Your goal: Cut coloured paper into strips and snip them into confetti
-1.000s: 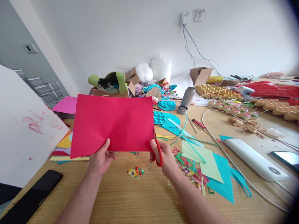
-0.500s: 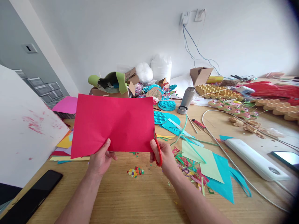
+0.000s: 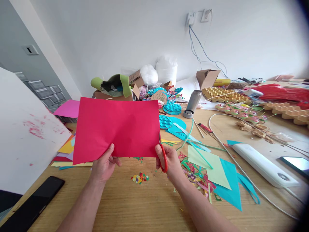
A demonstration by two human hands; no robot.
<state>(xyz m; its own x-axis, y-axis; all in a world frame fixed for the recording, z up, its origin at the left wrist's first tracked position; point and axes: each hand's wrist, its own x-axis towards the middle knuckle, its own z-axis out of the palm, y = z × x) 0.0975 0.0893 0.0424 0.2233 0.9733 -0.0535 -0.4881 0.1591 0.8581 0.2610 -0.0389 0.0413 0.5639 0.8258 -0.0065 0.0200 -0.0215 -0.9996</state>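
A sheet of red paper (image 3: 116, 125) is held up above the wooden table. My left hand (image 3: 106, 162) grips its lower edge, thumb on the near face and fingers behind. In my right hand (image 3: 170, 161) is a pair of scissors (image 3: 164, 159) with red handles; the thumb also rests against the paper's lower right corner. The blades point upward along the sheet's right edge and are mostly hidden, so how far apart they are I cannot tell. Below the sheet lies a small heap of coloured paper dots (image 3: 140, 178).
Paper scraps (image 3: 195, 178) and pale green paper (image 3: 212, 169) lie right of my right hand. A white power bank (image 3: 265, 164) with a cable sits farther right. A black phone (image 3: 33, 203) lies at the left. Behind stand a metal bottle (image 3: 193, 101) and egg cartons (image 3: 217, 95).
Almost nothing differs. The red paper and both hands stay in place; the scissors in my right hand have shifted very slightly.
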